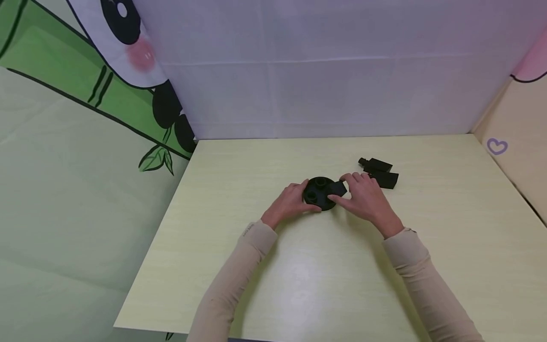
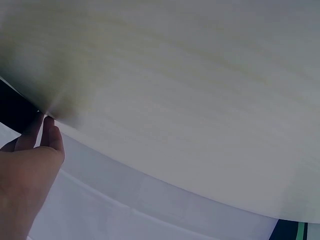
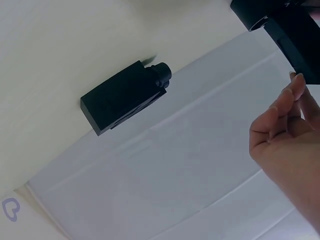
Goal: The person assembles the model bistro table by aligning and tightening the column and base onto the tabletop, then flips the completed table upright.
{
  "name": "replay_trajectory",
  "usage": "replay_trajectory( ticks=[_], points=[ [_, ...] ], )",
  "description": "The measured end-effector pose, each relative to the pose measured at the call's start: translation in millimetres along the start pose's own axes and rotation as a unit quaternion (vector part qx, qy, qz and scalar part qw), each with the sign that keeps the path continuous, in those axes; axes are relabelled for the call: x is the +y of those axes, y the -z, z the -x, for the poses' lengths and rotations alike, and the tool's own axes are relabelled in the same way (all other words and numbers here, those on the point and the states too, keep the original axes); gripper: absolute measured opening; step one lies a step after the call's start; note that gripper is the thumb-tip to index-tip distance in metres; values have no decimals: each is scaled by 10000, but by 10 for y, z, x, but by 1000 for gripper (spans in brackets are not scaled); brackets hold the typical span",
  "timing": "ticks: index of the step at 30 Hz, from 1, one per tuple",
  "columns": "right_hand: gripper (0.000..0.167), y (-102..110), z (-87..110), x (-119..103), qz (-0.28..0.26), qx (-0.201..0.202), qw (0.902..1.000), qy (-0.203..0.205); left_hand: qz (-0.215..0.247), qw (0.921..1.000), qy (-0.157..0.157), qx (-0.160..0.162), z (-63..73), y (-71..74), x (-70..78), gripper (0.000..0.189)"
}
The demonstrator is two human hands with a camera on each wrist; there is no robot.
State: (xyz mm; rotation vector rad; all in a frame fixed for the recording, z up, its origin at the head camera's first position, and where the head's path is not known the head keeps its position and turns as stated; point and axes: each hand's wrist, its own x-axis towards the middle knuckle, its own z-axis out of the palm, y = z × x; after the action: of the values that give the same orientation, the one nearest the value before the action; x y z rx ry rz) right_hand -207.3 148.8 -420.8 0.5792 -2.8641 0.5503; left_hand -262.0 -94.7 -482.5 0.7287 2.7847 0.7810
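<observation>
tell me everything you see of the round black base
The base is a black disc, plastic-looking, with two raised rings visible on its upturned face. The left hand grips its left rim, while a black block held by the right hand overlaps its right side. Whether it rests on the table is unclear.

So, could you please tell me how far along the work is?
Done: apparently little; two raised rings on the black round base show no block. In hand: the left hand grips the base while the right hand holds a black block at its right side. Probably left: two more blocks lying on the table.
</observation>
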Motion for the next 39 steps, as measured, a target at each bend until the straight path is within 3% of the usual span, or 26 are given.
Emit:
replay_trajectory(
  ticks=[9, 32, 39],
  points=[
    [53, 7, 4, 0, -92, -69, 9998, 131, 76, 10000, -31, 24, 10, 4, -1, 98],
    [52, -69, -2, -62, -12, 280, 9996, 61, 64, 9999, -75, 68, 5, 1, 16, 91],
    [51, -78, -8, -71, -88, 275, 9996, 10, 91, 10000, 39, -2, 22, 16, 28, 97]
  ],
)
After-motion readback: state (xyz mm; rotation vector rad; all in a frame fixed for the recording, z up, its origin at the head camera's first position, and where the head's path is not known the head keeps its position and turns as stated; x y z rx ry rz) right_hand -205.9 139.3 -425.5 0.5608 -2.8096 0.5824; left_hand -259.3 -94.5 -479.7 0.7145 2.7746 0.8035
